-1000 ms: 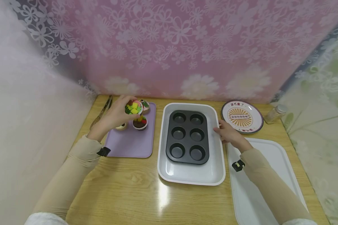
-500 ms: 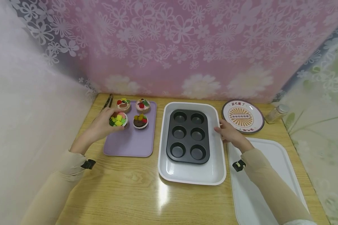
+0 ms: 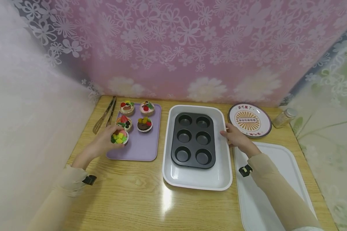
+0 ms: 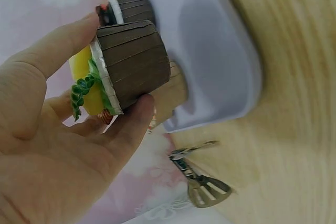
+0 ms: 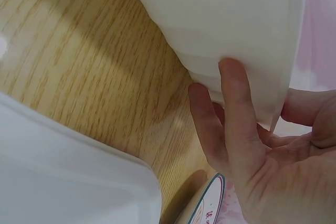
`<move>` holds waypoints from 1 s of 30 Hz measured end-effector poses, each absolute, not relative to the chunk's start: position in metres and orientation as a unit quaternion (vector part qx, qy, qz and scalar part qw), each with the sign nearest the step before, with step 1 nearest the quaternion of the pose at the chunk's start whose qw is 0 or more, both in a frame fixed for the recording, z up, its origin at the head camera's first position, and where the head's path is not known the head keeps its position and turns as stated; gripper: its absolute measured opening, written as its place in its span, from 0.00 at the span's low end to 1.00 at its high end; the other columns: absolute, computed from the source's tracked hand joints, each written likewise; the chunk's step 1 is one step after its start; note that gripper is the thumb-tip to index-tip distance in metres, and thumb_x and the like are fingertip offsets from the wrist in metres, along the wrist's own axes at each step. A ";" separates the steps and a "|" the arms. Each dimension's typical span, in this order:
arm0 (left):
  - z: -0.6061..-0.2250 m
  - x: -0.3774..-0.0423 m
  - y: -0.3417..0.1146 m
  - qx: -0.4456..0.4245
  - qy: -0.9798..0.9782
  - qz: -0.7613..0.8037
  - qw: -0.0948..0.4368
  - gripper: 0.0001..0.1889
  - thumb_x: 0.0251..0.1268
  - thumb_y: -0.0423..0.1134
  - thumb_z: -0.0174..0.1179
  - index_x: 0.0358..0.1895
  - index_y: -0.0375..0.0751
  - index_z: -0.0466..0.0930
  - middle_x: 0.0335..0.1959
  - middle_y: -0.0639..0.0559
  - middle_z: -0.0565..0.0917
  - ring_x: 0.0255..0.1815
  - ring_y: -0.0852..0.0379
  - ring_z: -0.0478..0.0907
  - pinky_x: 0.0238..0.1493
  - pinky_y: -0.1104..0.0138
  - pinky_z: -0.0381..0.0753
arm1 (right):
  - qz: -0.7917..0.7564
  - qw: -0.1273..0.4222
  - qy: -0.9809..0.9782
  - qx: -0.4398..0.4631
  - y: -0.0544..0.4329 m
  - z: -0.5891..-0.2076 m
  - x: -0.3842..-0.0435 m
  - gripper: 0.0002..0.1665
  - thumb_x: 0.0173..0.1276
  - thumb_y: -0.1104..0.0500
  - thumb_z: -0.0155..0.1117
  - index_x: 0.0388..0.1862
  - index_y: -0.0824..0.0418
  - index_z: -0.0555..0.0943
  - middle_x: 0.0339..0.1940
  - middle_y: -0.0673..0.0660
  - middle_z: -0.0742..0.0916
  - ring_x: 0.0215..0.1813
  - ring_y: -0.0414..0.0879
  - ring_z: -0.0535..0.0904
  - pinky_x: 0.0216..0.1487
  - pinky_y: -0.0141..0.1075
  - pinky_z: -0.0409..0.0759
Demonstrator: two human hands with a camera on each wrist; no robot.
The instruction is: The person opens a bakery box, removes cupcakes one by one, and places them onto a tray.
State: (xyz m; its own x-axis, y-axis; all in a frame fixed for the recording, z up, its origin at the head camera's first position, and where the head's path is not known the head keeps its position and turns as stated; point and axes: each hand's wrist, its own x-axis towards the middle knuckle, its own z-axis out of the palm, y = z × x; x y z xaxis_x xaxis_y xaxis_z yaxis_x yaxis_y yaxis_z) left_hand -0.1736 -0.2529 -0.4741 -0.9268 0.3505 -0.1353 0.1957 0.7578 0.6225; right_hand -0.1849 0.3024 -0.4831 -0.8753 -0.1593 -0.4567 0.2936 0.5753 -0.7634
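My left hand [image 3: 102, 142] holds a toy cupcake [image 3: 120, 138] with yellow cubes and green leaves on top, over the front left of the lilac tray [image 3: 141, 147]. In the left wrist view, the brown pleated cup [image 4: 134, 59] of this cupcake sits between thumb and fingers, tilted. Behind it on the tray stand several more cupcakes, among them a chocolate one [image 3: 145, 125] and a strawberry-topped one [image 3: 123, 123]. My right hand [image 3: 236, 138] grips the right rim of a deep white tray [image 3: 196, 179], thumb inside and fingers outside. A black muffin tin [image 3: 193, 140] lies in that tray, its cups bare.
Metal tongs [image 3: 105, 115] lie left of the lilac tray. On the right are a round patterned plate [image 3: 249, 120], a small capped jar [image 3: 284, 117] and a flat white tray [image 3: 273, 192] under my right forearm. A floral curtain [image 3: 202, 48] hangs behind the table.
My left hand, holding the cupcake, has moved left and then toward me, uncovering the cupcakes and tongs behind it. The right hand keeps its grip on the white tray's rim.
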 end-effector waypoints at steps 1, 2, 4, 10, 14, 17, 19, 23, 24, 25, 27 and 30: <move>-0.476 -0.173 -0.254 0.146 0.929 0.317 0.126 0.36 0.63 0.39 0.76 0.72 0.36 0.71 0.66 0.33 0.76 0.64 0.37 0.75 0.65 0.42 0.76 | -0.459 0.247 0.853 0.039 0.302 -0.483 -0.185 0.36 0.88 0.53 0.44 0.86 0.63 0.50 0.75 0.75 0.70 0.68 0.67 0.77 0.58 0.58 0.86; -0.479 -0.172 -0.255 0.144 0.928 0.319 0.130 0.36 0.63 0.39 0.76 0.72 0.36 0.71 0.66 0.34 0.76 0.64 0.37 0.75 0.65 0.43 0.76 | -0.459 0.246 0.853 0.040 0.302 -0.483 -0.185 0.36 0.88 0.53 0.44 0.86 0.63 0.50 0.75 0.75 0.70 0.68 0.67 0.77 0.58 0.58 0.86; -0.483 -0.172 -0.256 0.144 0.927 0.321 0.132 0.36 0.63 0.38 0.76 0.72 0.36 0.71 0.66 0.33 0.76 0.64 0.37 0.75 0.65 0.43 0.76 | -0.459 0.246 0.853 0.040 0.301 -0.482 -0.184 0.36 0.88 0.53 0.44 0.86 0.63 0.50 0.75 0.75 0.70 0.69 0.68 0.77 0.58 0.58 0.86; -0.494 -0.169 -0.258 0.146 0.926 0.323 0.131 0.36 0.63 0.35 0.75 0.73 0.34 0.70 0.70 0.30 0.73 0.67 0.34 0.73 0.67 0.39 0.74 | -0.460 0.249 0.851 0.041 0.300 -0.481 -0.183 0.36 0.88 0.53 0.43 0.87 0.62 0.48 0.76 0.75 0.70 0.71 0.69 0.75 0.60 0.57 0.86; -0.499 -0.168 -0.258 0.147 0.923 0.330 0.134 0.36 0.63 0.33 0.75 0.73 0.33 0.70 0.69 0.29 0.72 0.68 0.33 0.72 0.68 0.38 0.74 | -0.460 0.249 0.851 0.042 0.300 -0.481 -0.183 0.36 0.88 0.53 0.44 0.87 0.62 0.48 0.76 0.75 0.70 0.70 0.69 0.76 0.59 0.57 0.86; -0.502 -0.167 -0.259 0.146 0.922 0.331 0.137 0.35 0.63 0.34 0.75 0.71 0.34 0.70 0.68 0.29 0.73 0.67 0.33 0.73 0.67 0.38 0.74 | -0.462 0.249 0.850 0.041 0.299 -0.481 -0.183 0.36 0.89 0.53 0.43 0.87 0.63 0.48 0.75 0.76 0.70 0.70 0.69 0.77 0.58 0.58 0.87; -0.504 -0.167 -0.259 0.143 0.923 0.330 0.137 0.35 0.63 0.34 0.75 0.71 0.34 0.71 0.66 0.30 0.73 0.66 0.34 0.74 0.66 0.39 0.75 | -0.463 0.249 0.850 0.042 0.299 -0.481 -0.183 0.36 0.89 0.53 0.43 0.87 0.63 0.48 0.75 0.76 0.70 0.69 0.69 0.77 0.58 0.58 0.86; -0.508 -0.166 -0.258 0.140 0.925 0.327 0.132 0.35 0.62 0.34 0.76 0.70 0.35 0.71 0.63 0.31 0.74 0.63 0.35 0.75 0.65 0.41 0.76 | -0.465 0.248 0.849 0.039 0.299 -0.480 -0.183 0.37 0.89 0.53 0.43 0.87 0.63 0.47 0.75 0.76 0.70 0.69 0.69 0.77 0.58 0.59 0.86; -0.509 -0.166 -0.257 0.141 0.925 0.327 0.132 0.35 0.62 0.34 0.76 0.70 0.34 0.71 0.63 0.31 0.74 0.63 0.35 0.75 0.65 0.40 0.76 | -0.465 0.248 0.849 0.041 0.300 -0.480 -0.183 0.37 0.89 0.53 0.43 0.87 0.63 0.47 0.75 0.76 0.70 0.69 0.69 0.77 0.58 0.58 0.86; -0.510 -0.166 -0.257 0.141 0.925 0.326 0.132 0.35 0.62 0.34 0.76 0.70 0.34 0.71 0.63 0.31 0.74 0.63 0.35 0.75 0.65 0.40 0.76 | -0.465 0.248 0.849 0.040 0.299 -0.480 -0.183 0.37 0.89 0.53 0.43 0.87 0.63 0.47 0.75 0.76 0.70 0.69 0.69 0.77 0.58 0.58 0.86; -0.512 -0.166 -0.255 0.140 0.926 0.325 0.134 0.35 0.62 0.32 0.75 0.70 0.34 0.70 0.64 0.31 0.74 0.64 0.35 0.74 0.66 0.40 0.75 | -0.466 0.248 0.849 0.039 0.300 -0.480 -0.182 0.37 0.89 0.53 0.43 0.87 0.64 0.47 0.75 0.76 0.70 0.69 0.69 0.77 0.57 0.58 0.87; -0.514 -0.165 -0.254 0.138 0.925 0.328 0.134 0.36 0.62 0.31 0.75 0.71 0.33 0.68 0.65 0.30 0.73 0.65 0.33 0.73 0.67 0.38 0.74 | -0.469 0.246 0.848 0.040 0.299 -0.482 -0.182 0.37 0.89 0.53 0.43 0.87 0.64 0.47 0.74 0.76 0.70 0.68 0.69 0.78 0.56 0.57 0.87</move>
